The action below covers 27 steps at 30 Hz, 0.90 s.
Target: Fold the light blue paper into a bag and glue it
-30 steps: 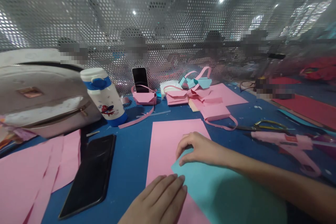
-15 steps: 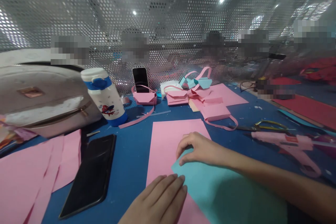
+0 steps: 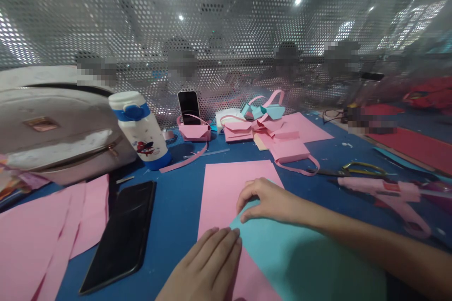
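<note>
On a blue desk (image 3: 176,207), the right hand (image 3: 271,201) pins the teal sheet's (image 3: 303,263) far corner with curled fingers, gripping nothing. The left hand (image 3: 208,268) lies flat and open at seven o'clock, touching the sheet's left edge over pink paper (image 3: 226,188).

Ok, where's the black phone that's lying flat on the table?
The black phone lies face up on the blue table, toward the left of the head view, between the loose pink sheets and the pink paper under the hands.
</note>
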{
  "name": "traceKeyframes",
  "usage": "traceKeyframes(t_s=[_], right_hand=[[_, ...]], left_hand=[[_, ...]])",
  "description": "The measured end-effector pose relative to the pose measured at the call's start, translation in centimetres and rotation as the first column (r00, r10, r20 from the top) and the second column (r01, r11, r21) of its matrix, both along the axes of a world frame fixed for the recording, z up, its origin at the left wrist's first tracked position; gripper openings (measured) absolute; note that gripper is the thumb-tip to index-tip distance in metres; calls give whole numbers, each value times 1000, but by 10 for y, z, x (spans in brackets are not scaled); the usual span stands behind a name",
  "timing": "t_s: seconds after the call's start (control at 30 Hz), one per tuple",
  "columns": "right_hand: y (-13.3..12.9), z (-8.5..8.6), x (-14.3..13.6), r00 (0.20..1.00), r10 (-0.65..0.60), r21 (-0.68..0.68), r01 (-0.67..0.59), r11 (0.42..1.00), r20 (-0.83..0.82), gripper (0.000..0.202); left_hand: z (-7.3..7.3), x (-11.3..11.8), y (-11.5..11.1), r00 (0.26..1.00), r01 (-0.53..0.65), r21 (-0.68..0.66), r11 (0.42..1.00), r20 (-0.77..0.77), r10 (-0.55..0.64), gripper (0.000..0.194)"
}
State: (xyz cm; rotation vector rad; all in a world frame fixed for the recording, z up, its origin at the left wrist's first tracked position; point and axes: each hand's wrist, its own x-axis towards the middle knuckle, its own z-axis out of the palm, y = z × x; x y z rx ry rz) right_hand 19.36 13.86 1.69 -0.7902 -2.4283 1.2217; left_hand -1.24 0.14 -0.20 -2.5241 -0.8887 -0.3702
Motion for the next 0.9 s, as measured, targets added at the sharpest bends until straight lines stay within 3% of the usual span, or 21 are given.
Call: traceKeyframes(t_s=[0.1, 0.4, 0.67, 0.8, 0.9], right_hand=[[-2, 2, -1, 1000, -2, 22, 1, 1000, 30, 11], [-11, 16, -2, 989, -23, 167, -2, 986, 148, 12], [-9, 13, -2, 990, -26, 139, 6, 990, 141, 12], [-8, 9, -1, 994, -20, 90, 10, 996, 111, 11], [-5, 5, 0, 997, -28, 28, 26, 999, 69, 9]], left_hand=[[6, -2, 1, 1000, -28, 25, 999, 2, 28, 49], [6, -2, 0, 998, -60, 51, 997, -4, 60, 47], [11, -1, 2, 999, -42, 21, 999, 27, 41, 42], [3, -1, 1, 999, -44, 31, 999, 26, 43, 41], [-4, -1, 2, 986, -16, -60, 998, 167, 25, 39]])
